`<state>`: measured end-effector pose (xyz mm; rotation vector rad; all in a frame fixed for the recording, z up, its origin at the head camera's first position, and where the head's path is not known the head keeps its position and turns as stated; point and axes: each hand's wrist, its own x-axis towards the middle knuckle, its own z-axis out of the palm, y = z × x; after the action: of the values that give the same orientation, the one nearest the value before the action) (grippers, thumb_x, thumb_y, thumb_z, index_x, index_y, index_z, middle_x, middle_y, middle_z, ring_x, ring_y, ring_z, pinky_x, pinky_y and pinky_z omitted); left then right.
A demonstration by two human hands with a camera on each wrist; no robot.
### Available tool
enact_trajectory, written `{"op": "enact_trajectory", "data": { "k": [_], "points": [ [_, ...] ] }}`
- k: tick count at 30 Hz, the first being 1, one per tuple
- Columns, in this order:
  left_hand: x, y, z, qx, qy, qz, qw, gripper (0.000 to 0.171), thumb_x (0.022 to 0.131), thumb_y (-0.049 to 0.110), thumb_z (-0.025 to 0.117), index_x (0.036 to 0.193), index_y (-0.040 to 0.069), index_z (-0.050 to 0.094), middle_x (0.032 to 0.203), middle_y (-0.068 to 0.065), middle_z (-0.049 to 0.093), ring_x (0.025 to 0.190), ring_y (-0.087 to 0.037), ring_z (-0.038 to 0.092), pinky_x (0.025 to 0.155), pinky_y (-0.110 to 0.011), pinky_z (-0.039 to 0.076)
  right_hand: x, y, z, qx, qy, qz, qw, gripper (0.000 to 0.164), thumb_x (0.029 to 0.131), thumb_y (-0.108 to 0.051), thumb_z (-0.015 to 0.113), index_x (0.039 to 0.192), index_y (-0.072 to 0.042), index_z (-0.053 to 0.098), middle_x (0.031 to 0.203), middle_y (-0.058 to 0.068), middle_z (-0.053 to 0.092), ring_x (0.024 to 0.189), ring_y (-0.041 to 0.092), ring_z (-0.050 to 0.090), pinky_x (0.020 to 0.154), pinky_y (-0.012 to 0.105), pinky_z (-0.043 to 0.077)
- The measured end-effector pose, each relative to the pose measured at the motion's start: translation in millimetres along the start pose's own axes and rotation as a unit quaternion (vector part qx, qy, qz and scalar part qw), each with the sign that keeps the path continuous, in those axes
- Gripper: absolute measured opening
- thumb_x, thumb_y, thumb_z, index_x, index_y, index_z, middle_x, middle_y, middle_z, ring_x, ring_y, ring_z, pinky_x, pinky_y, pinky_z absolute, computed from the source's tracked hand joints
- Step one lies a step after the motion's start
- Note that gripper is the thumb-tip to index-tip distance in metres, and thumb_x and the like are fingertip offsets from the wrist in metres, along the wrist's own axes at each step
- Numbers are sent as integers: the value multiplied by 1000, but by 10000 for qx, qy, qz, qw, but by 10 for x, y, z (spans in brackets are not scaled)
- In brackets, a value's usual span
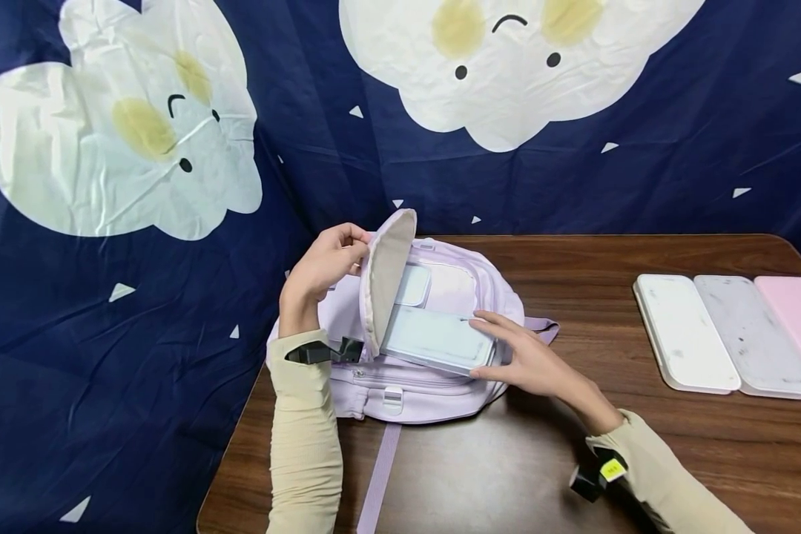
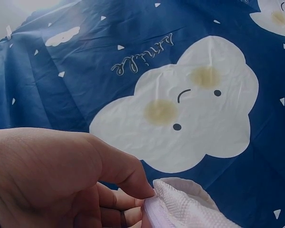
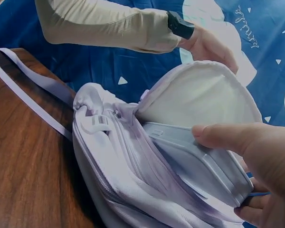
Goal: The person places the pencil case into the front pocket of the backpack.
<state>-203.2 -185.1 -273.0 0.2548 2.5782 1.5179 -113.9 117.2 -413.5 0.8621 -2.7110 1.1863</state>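
Note:
A lilac backpack (image 1: pixel 440 400) lies on the table with its front pocket unzipped. My left hand (image 1: pixel 323 271) pinches the rim of the pocket flap (image 1: pixel 389 278) and holds it raised; in the left wrist view, thumb and fingers grip the fabric edge (image 2: pixel 180 206). My right hand (image 1: pixel 534 363) grips the right end of a pale blue flat plastic case (image 1: pixel 434 337), thumb on one side and fingers on the other. In the right wrist view the case (image 3: pixel 190 156) sits partly in the pocket. A smaller pale blue rounded item (image 1: pixel 412 285) shows behind it, partly hidden by the flap.
On the right of the wooden table (image 1: pixel 594 311) lie a white flat case (image 1: pixel 687 334), a grey one (image 1: pixel 754 334) and a pink one (image 1: pixel 797 319), side by side. A backpack strap (image 1: pixel 379 478) trails toward the front. Blue cloud-print cloth (image 1: pixel 294 96) hangs behind and left.

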Motion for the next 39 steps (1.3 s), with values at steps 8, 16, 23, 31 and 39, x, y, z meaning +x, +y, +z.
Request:
{"op": "enact_trajectory", "data": {
  "k": [8, 16, 23, 31, 39],
  "points": [
    [-19, 7, -3, 15, -27, 34, 10000, 26, 89, 5, 46, 112, -4, 56, 94, -6, 56, 78, -15, 55, 68, -24, 52, 147, -8, 79, 37, -107, 3, 9999, 79, 71, -43, 80, 137, -10, 52, 145, 12, 45, 131, 32, 45, 106, 51, 37],
    [3, -1, 16, -130, -57, 92, 9999, 25, 89, 4, 46, 111, -5, 55, 92, -5, 55, 77, -14, 55, 67, -24, 53, 332, 7, 180, -49, -376, -232, 9990, 78, 74, -43, 79, 138, -8, 51, 146, 16, 43, 132, 33, 44, 106, 50, 38],
    [17, -9, 41, -247, -123, 123, 9995, 23, 88, 3, 47, 109, -5, 55, 88, -5, 54, 74, -12, 56, 67, -24, 54, 494, 38, 260, -15, -690, -303, 9972, 79, 75, -41, 79, 139, -7, 48, 148, 18, 40, 134, 33, 41, 108, 48, 36],
    [8, -16, 47, -243, -119, 90, 9996, 23, 88, 4, 47, 109, -5, 55, 89, -5, 55, 75, -12, 57, 68, -24, 55, 643, 68, 362, -47, -946, -314, 9950, 81, 74, -40, 79, 141, -7, 46, 150, 18, 37, 137, 31, 38, 112, 45, 33],
    [2, -11, 55, -378, -142, 37, 9992, 23, 89, 2, 47, 109, -7, 54, 88, -6, 54, 74, -13, 57, 66, -24, 54, 749, 13, 479, -338, -978, -390, 9939, 83, 75, -41, 78, 142, -6, 44, 150, 21, 35, 138, 32, 36, 112, 44, 33]
  ]
}}
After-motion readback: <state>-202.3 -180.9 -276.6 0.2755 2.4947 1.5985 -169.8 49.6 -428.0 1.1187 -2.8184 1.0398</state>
